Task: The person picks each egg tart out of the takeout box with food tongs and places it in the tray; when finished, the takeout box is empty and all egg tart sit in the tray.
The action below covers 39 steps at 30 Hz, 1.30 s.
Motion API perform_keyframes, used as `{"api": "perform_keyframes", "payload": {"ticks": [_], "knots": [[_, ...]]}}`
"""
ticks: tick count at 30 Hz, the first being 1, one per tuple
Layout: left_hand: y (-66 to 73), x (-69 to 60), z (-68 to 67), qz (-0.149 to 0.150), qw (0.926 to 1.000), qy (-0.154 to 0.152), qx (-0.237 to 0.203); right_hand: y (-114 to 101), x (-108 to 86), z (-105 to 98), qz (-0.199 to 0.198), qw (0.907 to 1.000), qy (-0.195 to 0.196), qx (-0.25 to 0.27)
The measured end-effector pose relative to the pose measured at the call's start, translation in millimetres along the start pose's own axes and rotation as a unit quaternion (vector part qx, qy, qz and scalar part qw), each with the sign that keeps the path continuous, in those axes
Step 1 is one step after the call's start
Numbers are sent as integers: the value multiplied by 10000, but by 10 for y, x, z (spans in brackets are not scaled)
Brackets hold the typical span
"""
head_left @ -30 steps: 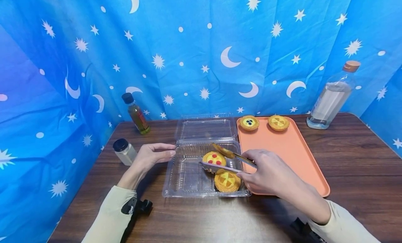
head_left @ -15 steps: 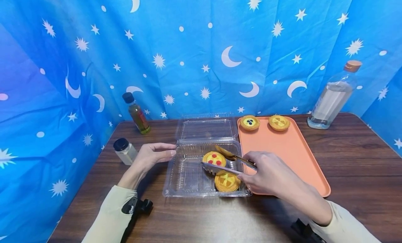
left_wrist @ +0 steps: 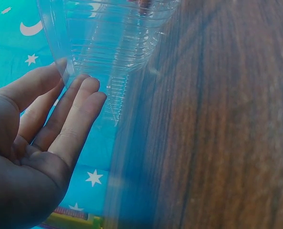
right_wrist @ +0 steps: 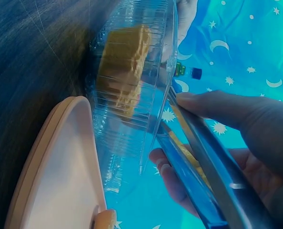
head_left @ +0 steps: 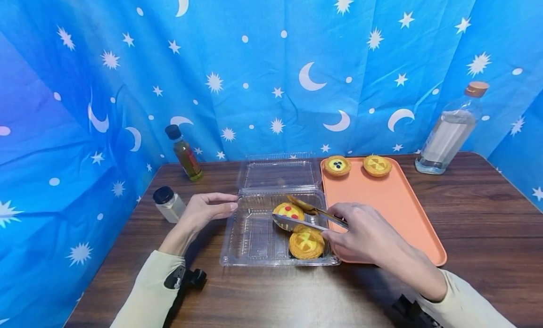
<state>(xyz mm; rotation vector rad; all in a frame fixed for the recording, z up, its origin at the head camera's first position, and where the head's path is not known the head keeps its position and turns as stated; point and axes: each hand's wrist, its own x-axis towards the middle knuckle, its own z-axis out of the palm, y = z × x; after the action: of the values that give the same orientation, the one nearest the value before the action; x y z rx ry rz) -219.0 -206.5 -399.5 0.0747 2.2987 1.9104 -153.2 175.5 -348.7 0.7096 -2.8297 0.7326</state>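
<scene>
In the head view, my right hand (head_left: 366, 229) grips metal tongs (head_left: 316, 211). One tong arm lies over the near side of a tart with red dots (head_left: 288, 210); the other is at its far right. A lattice-topped tart (head_left: 306, 244) sits just nearer me, both inside the clear plastic box (head_left: 254, 245), whose lid (head_left: 277, 172) lies open behind. My left hand (head_left: 201, 215) pinches the box's left rim between thumb and fingers. In the left wrist view, the fingers of my left hand (left_wrist: 46, 119) are at the box's edge (left_wrist: 60, 52). The right wrist view shows the tongs (right_wrist: 198, 162) beside the box wall.
An orange tray (head_left: 373, 196) right of the box holds a tart with dark dots (head_left: 337, 166) and a lattice-topped tart (head_left: 376, 165). A large clear bottle (head_left: 447, 135) stands at the back right. A small oil bottle (head_left: 186, 156) and a black-capped jar (head_left: 169, 205) are at the left.
The tongs and my right hand have shifted slightly. The red-dotted tart has moved a little left and away from me, its near side tilting up. My left hand has stayed in place.
</scene>
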Motion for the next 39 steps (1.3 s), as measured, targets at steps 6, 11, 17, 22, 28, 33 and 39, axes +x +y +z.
{"api": "perform_keyframes", "payload": {"ticks": [6,11,17,22,28,33,39], "knots": [[17,-3,-12,76,10000,-43,-47,2,-9,-15,-169,9995,257,-20],[19,-5,-9,53,10000,-14,-46,7,-23,-41,-271,9987,428,-79],[21,8,17,-21,9999,18,-114,25,-45,-116,-300,9982,527,-27],[23,14,27,-5,9998,-32,-191,45,-64,-202,-287,9976,637,-18],[24,15,23,12,9997,-19,-231,88,-101,-314,-174,9970,748,-9],[13,15,15,21,9998,-12,-222,158,-143,-392,-269,9955,909,-91],[3,3,2,49,9997,-42,-218,241,-184,-439,-420,9915,1206,-245]]}}
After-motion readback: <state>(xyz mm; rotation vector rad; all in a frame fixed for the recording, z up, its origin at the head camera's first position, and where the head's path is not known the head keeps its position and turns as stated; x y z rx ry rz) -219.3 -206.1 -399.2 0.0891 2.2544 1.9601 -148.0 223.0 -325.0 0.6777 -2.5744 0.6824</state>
